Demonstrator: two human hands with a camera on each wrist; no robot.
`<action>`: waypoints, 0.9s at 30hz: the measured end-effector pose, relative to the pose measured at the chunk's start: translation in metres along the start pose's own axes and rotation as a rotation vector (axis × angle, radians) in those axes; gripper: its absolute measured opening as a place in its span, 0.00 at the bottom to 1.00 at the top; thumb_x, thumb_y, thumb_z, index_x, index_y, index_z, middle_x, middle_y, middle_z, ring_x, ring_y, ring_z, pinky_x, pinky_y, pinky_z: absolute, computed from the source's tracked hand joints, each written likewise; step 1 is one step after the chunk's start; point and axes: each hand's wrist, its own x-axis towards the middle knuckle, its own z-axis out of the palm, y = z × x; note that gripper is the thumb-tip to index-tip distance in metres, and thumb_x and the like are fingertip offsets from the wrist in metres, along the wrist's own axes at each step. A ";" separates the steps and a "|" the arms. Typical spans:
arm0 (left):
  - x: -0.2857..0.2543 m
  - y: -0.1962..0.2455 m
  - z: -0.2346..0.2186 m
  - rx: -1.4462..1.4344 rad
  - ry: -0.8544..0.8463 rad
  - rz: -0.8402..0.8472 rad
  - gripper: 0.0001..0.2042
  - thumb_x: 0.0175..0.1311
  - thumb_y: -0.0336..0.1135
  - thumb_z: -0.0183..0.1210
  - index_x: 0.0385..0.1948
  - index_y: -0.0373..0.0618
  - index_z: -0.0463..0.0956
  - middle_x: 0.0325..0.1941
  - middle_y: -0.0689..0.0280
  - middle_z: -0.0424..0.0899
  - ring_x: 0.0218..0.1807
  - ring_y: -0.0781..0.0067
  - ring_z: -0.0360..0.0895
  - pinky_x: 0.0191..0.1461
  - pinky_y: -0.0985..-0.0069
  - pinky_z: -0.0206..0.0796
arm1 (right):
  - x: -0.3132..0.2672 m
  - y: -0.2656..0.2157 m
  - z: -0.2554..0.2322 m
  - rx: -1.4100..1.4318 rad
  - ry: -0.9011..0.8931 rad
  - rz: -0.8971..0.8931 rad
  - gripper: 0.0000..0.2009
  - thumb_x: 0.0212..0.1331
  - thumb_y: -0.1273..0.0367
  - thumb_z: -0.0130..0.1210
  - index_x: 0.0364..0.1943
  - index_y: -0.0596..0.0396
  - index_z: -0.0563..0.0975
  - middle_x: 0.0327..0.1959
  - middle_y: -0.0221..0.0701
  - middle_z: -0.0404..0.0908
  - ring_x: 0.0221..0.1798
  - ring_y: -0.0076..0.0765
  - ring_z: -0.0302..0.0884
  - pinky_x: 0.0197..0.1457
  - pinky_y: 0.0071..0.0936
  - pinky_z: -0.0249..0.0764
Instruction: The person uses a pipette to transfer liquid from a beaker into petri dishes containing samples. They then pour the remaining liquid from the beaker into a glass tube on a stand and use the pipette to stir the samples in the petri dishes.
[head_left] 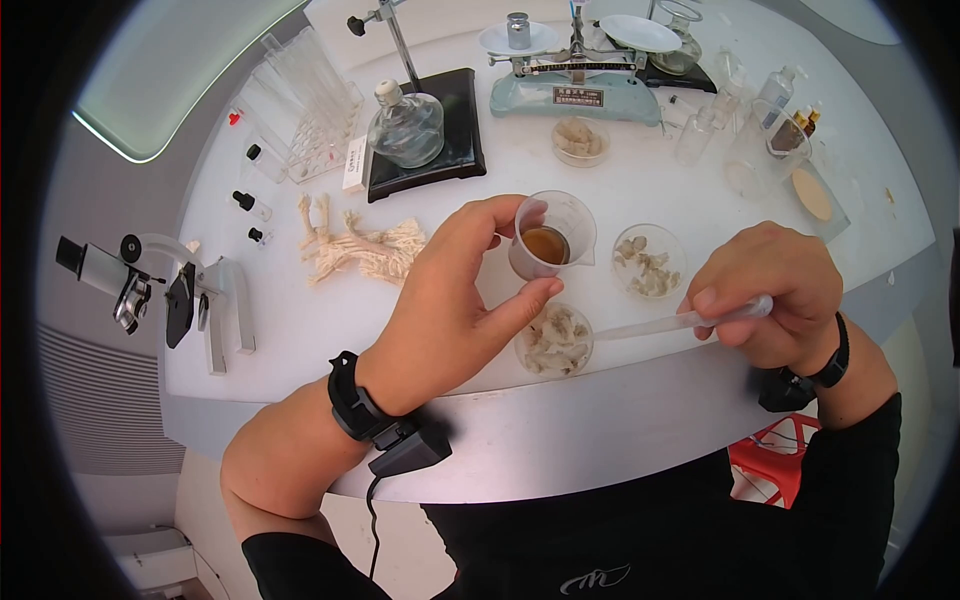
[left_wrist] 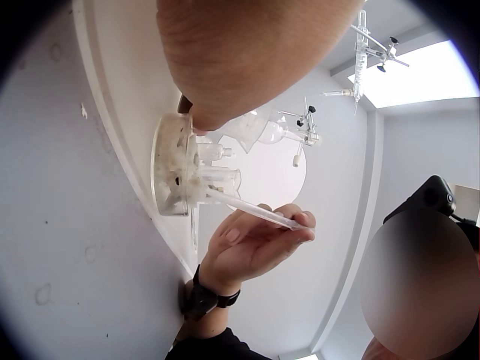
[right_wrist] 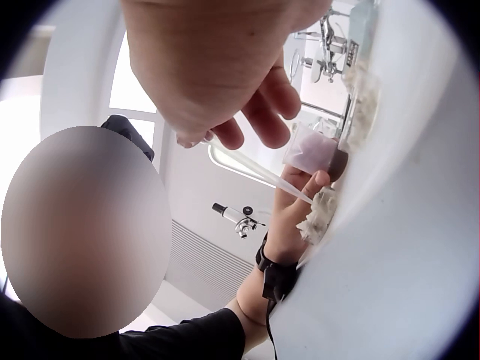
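My left hand (head_left: 450, 290) grips a small clear beaker (head_left: 577, 220) between thumb and fingers, with brown liquid (head_left: 545, 245) in its bottom. In my right hand (head_left: 775, 280) is a translucent plastic dropper (head_left: 655, 325), pinched at its bulb end and slanting down to the left. Its tip reaches the pale grey-brown clumps (head_left: 556, 335) in the nearer petri dish (left_wrist: 159, 176), just below the left thumb. The left wrist view also shows the dropper (left_wrist: 255, 211) meeting that dish from above. A second petri dish (head_left: 683, 262) with similar clumps lies between the hands.
A balance (head_left: 575, 95) stands at the back, with a dish of pale lumps (head_left: 578, 138) before it. White knotted cord (head_left: 370, 250) lies left of the beaker. A stoppered bottle (head_left: 408, 130), test tube rack (head_left: 320, 140) and microscope (head_left: 205, 300) stand left; glassware (head_left: 695, 135) stands right.
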 end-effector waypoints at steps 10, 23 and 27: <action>0.000 0.001 0.001 -0.006 0.003 -0.003 0.29 0.70 0.30 0.77 0.71 0.41 0.77 0.67 0.60 0.87 0.66 0.66 0.83 0.75 0.65 0.73 | 0.004 -0.001 0.002 -0.059 0.004 -0.015 0.10 0.64 0.71 0.80 0.46 0.55 0.92 0.39 0.33 0.95 0.40 0.38 0.94 0.43 0.29 0.86; 0.000 0.001 0.000 -0.010 0.002 0.005 0.28 0.71 0.30 0.77 0.71 0.42 0.77 0.67 0.61 0.86 0.66 0.67 0.81 0.75 0.66 0.71 | 0.002 -0.001 -0.001 -0.073 0.039 -0.038 0.10 0.64 0.71 0.80 0.46 0.56 0.92 0.40 0.35 0.96 0.42 0.38 0.95 0.46 0.30 0.87; 0.001 0.001 0.000 -0.003 0.001 0.004 0.28 0.71 0.30 0.77 0.71 0.42 0.77 0.67 0.61 0.87 0.66 0.67 0.81 0.75 0.66 0.71 | 0.004 0.001 0.001 0.005 -0.001 -0.026 0.11 0.64 0.70 0.80 0.46 0.56 0.91 0.40 0.35 0.97 0.42 0.39 0.96 0.46 0.30 0.89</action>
